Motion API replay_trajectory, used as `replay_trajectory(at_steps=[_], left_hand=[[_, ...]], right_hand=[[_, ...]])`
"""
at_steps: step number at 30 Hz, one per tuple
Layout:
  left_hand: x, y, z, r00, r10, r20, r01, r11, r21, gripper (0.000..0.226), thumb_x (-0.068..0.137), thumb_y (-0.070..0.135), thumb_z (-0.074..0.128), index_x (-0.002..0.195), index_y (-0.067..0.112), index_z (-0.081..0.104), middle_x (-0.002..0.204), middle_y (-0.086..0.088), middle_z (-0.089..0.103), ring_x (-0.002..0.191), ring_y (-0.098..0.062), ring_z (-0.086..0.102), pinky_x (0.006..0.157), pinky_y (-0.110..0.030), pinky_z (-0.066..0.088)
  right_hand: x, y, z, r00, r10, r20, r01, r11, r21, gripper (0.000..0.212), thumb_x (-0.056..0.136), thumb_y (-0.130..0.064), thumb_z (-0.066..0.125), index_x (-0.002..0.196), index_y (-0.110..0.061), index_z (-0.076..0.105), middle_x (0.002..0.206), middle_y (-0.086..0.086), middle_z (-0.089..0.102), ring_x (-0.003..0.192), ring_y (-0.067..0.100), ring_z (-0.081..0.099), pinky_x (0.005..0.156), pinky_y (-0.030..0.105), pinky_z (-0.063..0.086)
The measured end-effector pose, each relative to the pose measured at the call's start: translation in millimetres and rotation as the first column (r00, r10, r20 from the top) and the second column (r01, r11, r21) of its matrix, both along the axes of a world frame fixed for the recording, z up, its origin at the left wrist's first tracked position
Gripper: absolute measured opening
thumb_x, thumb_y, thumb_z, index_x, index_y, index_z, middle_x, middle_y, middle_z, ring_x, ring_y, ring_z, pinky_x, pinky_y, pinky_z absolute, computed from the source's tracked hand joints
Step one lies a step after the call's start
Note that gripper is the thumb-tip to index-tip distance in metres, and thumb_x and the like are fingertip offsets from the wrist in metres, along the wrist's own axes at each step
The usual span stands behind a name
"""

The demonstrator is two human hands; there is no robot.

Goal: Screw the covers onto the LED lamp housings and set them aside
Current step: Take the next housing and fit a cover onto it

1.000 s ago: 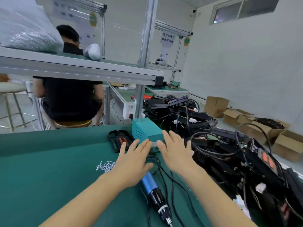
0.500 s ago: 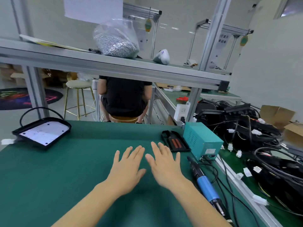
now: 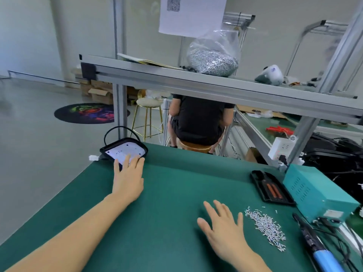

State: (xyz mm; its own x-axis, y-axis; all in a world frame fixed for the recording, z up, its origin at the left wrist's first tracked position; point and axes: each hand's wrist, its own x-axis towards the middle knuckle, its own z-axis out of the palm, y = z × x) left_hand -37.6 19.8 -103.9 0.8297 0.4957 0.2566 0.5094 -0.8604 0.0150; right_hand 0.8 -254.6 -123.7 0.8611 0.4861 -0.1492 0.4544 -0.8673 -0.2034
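Head view: left hand (image 3: 128, 178), fingers straight, on black-rimmed white LED lamp housing (image 3: 124, 151), upper left; right hand (image 3: 224, 228) flat above green tabletop (image 3: 167, 193).

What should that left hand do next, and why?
Probably pull the lamp housing toward the table's middle. The left hand already rests on it at the far corner, while the screws and screwdriver lie near the right hand.
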Motion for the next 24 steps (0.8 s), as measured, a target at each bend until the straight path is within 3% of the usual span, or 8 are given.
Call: replay_trajectory(at_steps=[3,6,10,12,16,20,24], left_hand=[[1.0,38.3,-5.6,0.991,0.084,-0.103,-0.073,0.991,0.113,0.066,0.092,0.016,0.046,0.148,0.015,0.012,0.157,-0.002,0.013,0.147,-0.026,0.001,0.115,-0.053,0.004],[3.2,58.1,-10.1,0.980,0.085,-0.180,-0.047,0.977,0.206,0.056,0.090,0.011,0.045,0.143,0.018,0.028,0.150,-0.001,0.029,0.145,-0.025,0.012,0.116,-0.053,0.005],[5.5,64.6,-9.2,0.991,0.035,-0.126,0.009,0.944,0.330,0.038,0.085,0.007,0.046,0.119,0.023,0.053,0.119,0.005,0.054,0.119,-0.018,0.045,0.109,-0.038,0.023],[7.3,63.9,-6.4,0.991,0.000,-0.130,0.047,0.933,0.357,0.035,0.083,0.004,0.046,0.110,0.023,0.056,0.110,0.005,0.055,0.107,-0.017,0.049,0.098,-0.030,0.030],[4.5,48.7,-5.4,0.990,-0.097,-0.105,0.126,0.935,0.330,0.032,0.081,0.001,0.047,0.105,0.021,0.057,0.101,0.005,0.055,0.099,-0.018,0.050,0.087,-0.028,0.031],[-4.6,0.8,-7.2,0.944,-0.292,0.151,0.261,0.945,0.198,0.024,0.061,0.001,0.081,0.078,0.013,0.070,0.074,-0.002,0.063,0.068,-0.024,0.059,0.066,-0.031,0.048],[-18.8,-70.6,-5.0,0.806,-0.513,0.296,0.507,0.856,0.102,0.031,0.045,0.010,0.092,0.068,0.016,0.072,0.067,0.003,0.063,0.057,-0.018,0.062,0.048,-0.019,0.047]], right_hand=[[-2.8,4.4,-9.1,1.000,0.017,-0.012,-0.017,0.999,-0.028,0.059,0.101,-0.057,0.022,0.155,-0.038,0.007,0.164,-0.008,-0.004,0.150,0.014,-0.007,0.117,0.054,-0.008],[-2.9,7.4,-13.9,1.000,0.024,-0.014,-0.025,0.998,-0.052,0.059,0.100,-0.058,0.023,0.154,-0.038,0.008,0.164,-0.008,-0.005,0.150,0.014,-0.007,0.116,0.055,-0.008],[-0.4,8.6,-15.6,1.000,0.030,-0.002,-0.030,0.998,-0.062,0.060,0.100,-0.059,0.024,0.154,-0.039,0.010,0.164,-0.008,-0.004,0.150,0.014,-0.007,0.116,0.056,-0.008],[0.7,8.1,-15.7,1.000,0.031,0.002,-0.031,0.997,-0.064,0.060,0.099,-0.059,0.024,0.154,-0.039,0.011,0.164,-0.008,-0.003,0.150,0.014,-0.006,0.116,0.056,-0.008],[0.7,7.7,-15.2,1.000,0.020,0.001,-0.020,0.999,-0.044,0.061,0.100,-0.059,0.025,0.154,-0.036,0.012,0.164,-0.007,-0.001,0.150,0.014,-0.004,0.117,0.054,-0.008],[0.4,14.2,-9.6,1.000,0.022,-0.003,-0.021,0.994,0.107,0.059,0.102,-0.052,0.030,0.154,-0.032,0.015,0.162,-0.008,0.009,0.149,0.011,0.006,0.119,0.044,-0.001],[2.5,29.6,1.2,0.984,0.044,-0.174,0.042,0.885,0.463,0.054,0.104,-0.038,0.039,0.153,-0.020,0.026,0.158,-0.005,0.027,0.145,0.010,0.024,0.115,0.023,0.015]])
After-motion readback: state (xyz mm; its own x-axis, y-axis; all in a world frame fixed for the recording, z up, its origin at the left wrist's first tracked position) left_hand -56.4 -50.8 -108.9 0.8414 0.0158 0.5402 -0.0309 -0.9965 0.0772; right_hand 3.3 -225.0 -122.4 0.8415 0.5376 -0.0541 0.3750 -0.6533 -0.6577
